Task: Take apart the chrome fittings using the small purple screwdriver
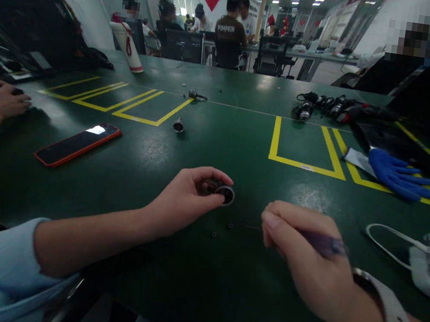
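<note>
Between the thumb and fingers of my left hand (185, 199) is a round, hollow metal part (228, 196), its ring-shaped opening facing right. My right hand (306, 248) is closed around a screwdriver (322, 243) with a dark purplish handle. Its thin shaft is faint and points left toward the round part, apart from it. Below the gap between my hands lie two tiny dark ring-like pieces, a nearer ring (213, 234) and a farther ring (230, 226). Farther off, a small metal cup-like part (179, 125) stands on the green table (216, 150).
A phone (77, 144) lies at left, near another person's hand (2, 99). A small shafted part (197, 95) is at the back. Dark metal parts (304, 111), a blue glove (397, 173) and a white device with a cable (429, 273) occupy the right side.
</note>
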### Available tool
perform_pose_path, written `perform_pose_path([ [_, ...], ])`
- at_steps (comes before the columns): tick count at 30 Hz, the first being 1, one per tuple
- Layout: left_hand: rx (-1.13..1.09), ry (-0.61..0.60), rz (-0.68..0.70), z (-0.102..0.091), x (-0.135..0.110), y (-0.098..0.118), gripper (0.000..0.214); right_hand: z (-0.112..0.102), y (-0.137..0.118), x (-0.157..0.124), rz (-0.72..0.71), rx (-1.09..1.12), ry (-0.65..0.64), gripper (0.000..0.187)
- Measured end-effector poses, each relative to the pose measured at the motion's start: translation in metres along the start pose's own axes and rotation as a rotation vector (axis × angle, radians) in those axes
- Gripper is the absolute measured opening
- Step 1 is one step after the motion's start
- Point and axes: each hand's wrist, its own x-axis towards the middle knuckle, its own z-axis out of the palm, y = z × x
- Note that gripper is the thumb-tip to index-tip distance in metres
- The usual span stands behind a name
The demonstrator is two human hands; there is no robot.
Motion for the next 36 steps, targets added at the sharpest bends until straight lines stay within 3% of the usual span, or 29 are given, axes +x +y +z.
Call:
perform_pose_path([
  [4, -0.046, 0.021, -0.014, -0.003, 0.001, 0.003, 0.025, 0.001, 0.013, 0.007, 0.250, 0.133, -0.060, 0.035],
  [16, -0.100, -0.040, -0.048, -0.003, -0.001, 0.003, 0.024, 0.005, 0.022, 0.007, 0.251, 0.135, -0.151, 0.033],
  [20, -0.109, -0.046, -0.063, -0.003, 0.000, 0.002, 0.026, 0.000, 0.022, 0.010, 0.366, 0.174, -0.220, 0.034],
  [23, -0.142, -0.038, -0.072, -0.003, 0.001, 0.002, 0.027, 0.005, 0.028, 0.011, 0.457, 0.339, -0.173, 0.034],
  [26, -0.172, -0.016, -0.097, -0.002, 0.002, 0.001, 0.028, 0.011, 0.037, 0.009, 0.501, 0.644, -0.087, 0.032],
  [28, -0.187, -0.009, -0.107, -0.002, 0.002, 0.000, 0.029, 0.012, 0.039, 0.008, 0.444, 0.826, -0.042, 0.034],
  [30, -0.197, -0.013, -0.111, -0.003, 0.002, 0.000, 0.029, 0.009, 0.038, 0.006, 0.308, 0.858, 0.036, 0.034],
  [33, -0.219, -0.030, -0.121, -0.003, 0.001, 0.000, 0.029, 0.005, 0.031, 0.003, 0.070, 0.530, 0.100, 0.029],
  [36, -0.258, -0.053, -0.115, -0.003, 0.001, -0.002, 0.027, 0.004, 0.022, 0.000, -0.155, 0.130, 0.038, 0.024],
])
